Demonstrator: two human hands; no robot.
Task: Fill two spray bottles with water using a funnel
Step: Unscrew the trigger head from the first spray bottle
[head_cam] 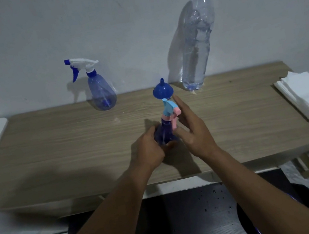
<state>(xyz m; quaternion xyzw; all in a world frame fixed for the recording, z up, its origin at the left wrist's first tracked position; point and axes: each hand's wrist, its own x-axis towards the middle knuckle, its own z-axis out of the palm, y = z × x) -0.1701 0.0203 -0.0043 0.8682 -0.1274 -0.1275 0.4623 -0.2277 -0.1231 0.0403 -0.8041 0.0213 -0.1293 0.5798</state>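
Two bottles on my table, both capped. My left hand (150, 148) is clamped on the near bottle (165, 133); right hand (192, 131) is spread beside its sprayer (171, 112). Funnel (162, 90) at 12 o'clock. Next I'd unscrew that sprayer.

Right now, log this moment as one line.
left hand grips dark blue spray bottle base | right hand at pink-blue trigger head | funnel inverted behind | water bottle capped
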